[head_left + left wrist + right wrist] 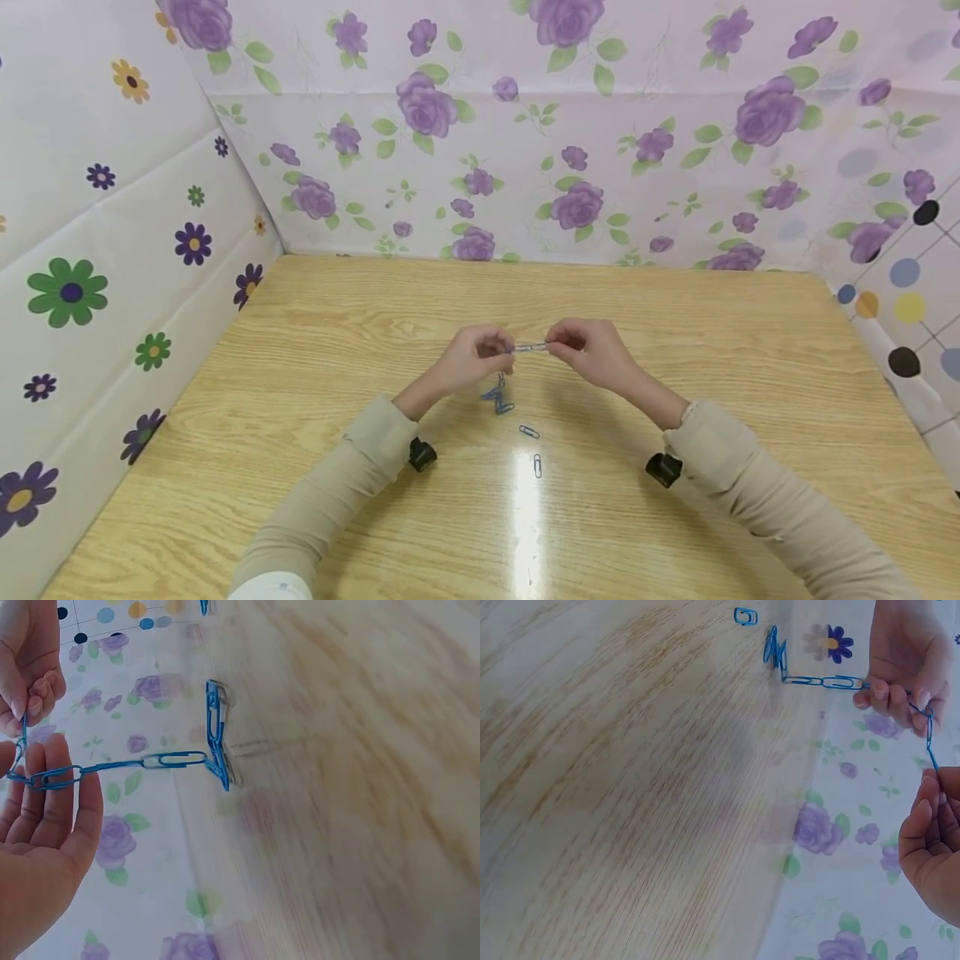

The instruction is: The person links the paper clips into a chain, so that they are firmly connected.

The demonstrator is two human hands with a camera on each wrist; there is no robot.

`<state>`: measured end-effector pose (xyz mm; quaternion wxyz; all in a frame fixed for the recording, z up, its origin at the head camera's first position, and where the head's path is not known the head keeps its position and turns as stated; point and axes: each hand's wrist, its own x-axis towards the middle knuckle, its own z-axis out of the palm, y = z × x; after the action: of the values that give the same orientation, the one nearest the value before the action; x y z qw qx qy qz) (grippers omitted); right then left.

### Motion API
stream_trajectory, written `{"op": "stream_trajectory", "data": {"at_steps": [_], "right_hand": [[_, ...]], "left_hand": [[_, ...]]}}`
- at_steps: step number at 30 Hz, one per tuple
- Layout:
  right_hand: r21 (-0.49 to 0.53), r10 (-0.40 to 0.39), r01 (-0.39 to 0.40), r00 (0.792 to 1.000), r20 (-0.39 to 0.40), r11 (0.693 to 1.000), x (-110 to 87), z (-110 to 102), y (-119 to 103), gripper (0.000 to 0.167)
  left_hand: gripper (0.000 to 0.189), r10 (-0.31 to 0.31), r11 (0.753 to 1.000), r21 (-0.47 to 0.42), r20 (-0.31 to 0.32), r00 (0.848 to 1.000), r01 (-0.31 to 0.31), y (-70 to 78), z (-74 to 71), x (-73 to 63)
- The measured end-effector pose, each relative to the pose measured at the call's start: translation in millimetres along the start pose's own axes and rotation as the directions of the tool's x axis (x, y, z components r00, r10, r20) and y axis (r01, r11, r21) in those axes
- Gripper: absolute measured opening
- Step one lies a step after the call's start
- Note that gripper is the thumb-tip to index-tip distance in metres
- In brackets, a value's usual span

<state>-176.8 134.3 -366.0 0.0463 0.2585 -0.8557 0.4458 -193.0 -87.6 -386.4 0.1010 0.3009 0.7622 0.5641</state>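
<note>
Between the two hands, a short stretch of linked blue paper clips (531, 347) is held taut above the table. My left hand (468, 360) pinches it with thumb and index finger. From that hand the rest of the paper clip chain (176, 759) runs across the fingers and hangs down, its lower links bunched on the tabletop. My right hand (596, 354) grips the end clip with thumb and fingertips, as the right wrist view also shows (932, 739). Whether that end is one clip or several is hard to tell.
Two loose paper clips, one slanted (528, 432) and one lengthwise (537, 466), lie on the wooden table (360, 333) nearer the body. Flower-patterned sheets (480, 125) line the back and left side, and a dotted sheet (911, 308) the right. Light glares off the table's front middle.
</note>
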Motion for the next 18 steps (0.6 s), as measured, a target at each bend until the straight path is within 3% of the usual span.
{"op": "stream_trajectory", "data": {"at_steps": [2, 8, 11, 18], "right_hand": [[0.036, 0.020, -0.021, 1.000, 0.010, 0.999, -0.1, -1, -6, 0.004], [0.098, 0.082, -0.086, 0.996, 0.045, 0.991, -4.1, -7, -42, 0.006], [0.106, 0.088, -0.094, 0.995, 0.051, 0.990, -3.8, -6, -41, 0.006], [0.133, 0.110, -0.116, 0.993, 0.051, 0.984, 0.2, 3, -6, 0.007]], "left_hand": [[0.020, -0.005, 1.000, 0.019, 0.003, 1.000, 0.005, 5.7, 1.5, 0.5], [0.025, 0.083, 0.973, 0.215, -0.006, 0.997, -0.080, 7.5, 8.2, 6.6], [0.017, 0.130, 0.954, 0.276, -0.017, 0.991, -0.121, 3.3, 9.8, 9.0], [0.014, 0.200, 0.913, 0.362, 0.006, 0.980, -0.188, 1.6, 10.4, 9.6]]}}
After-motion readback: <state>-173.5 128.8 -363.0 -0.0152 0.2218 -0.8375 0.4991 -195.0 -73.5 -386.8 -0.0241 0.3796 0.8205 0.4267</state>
